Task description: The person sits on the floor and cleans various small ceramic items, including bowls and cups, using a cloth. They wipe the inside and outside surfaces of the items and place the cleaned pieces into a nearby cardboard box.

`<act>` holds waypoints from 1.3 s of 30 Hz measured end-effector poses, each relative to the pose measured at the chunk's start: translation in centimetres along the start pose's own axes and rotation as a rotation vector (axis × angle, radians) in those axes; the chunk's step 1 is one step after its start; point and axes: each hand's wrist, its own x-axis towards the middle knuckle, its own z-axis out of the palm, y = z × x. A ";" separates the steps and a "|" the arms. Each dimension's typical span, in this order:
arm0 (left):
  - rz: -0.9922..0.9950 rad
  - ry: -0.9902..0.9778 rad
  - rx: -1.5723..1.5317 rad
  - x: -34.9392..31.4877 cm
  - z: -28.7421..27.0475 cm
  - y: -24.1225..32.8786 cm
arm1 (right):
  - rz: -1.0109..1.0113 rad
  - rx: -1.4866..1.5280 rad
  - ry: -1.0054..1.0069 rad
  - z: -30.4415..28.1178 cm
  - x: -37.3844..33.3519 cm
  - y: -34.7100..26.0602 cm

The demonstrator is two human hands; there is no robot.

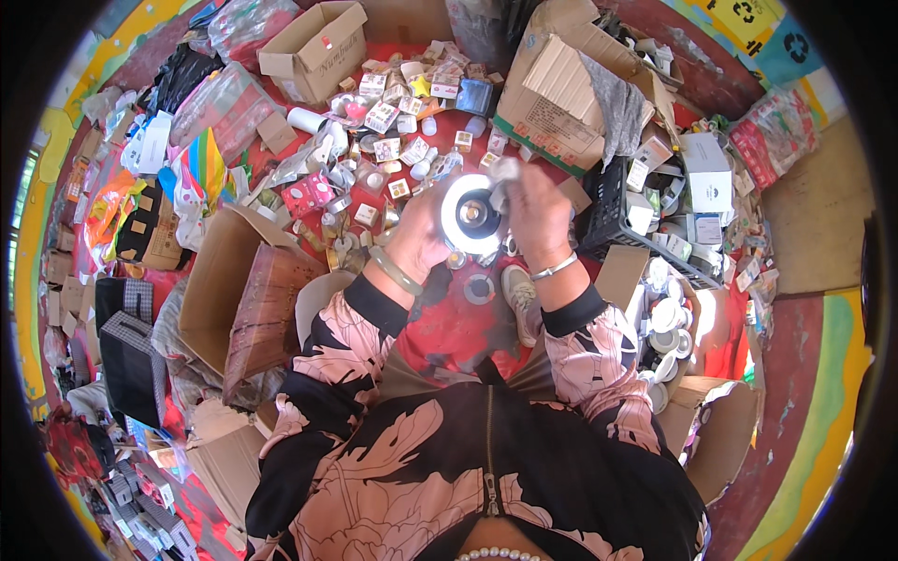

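Observation:
Between my hands, a round white fitting that looks like a recessed light (474, 213) faces up, with a bright ring around a dark centre and a brassy middle. My left hand (423, 230) grips its left side; a pale bangle circles that wrist. At the upper right of its rim, my right hand (541, 213) is closed around a small whitish-grey piece (505, 172), blurred and possibly a cloth. The right wrist has a silver bracelet. Beyond my hands, many small boxes and white parts (385, 117) lie heaped on a red surface.
An open carton (224, 290) stands at my left, a small carton (318, 54) at the back. A large carton (561, 103) sits at back right, near a black crate (608, 206) of boxes and parts. White round parts (666, 318) fill a carton at right. A shoe (520, 297) shows below my hands.

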 end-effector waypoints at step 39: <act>0.086 0.006 -0.359 0.9 -1.1 1.2 | 0.367 0.142 -0.100 -1.3 0.4 2.8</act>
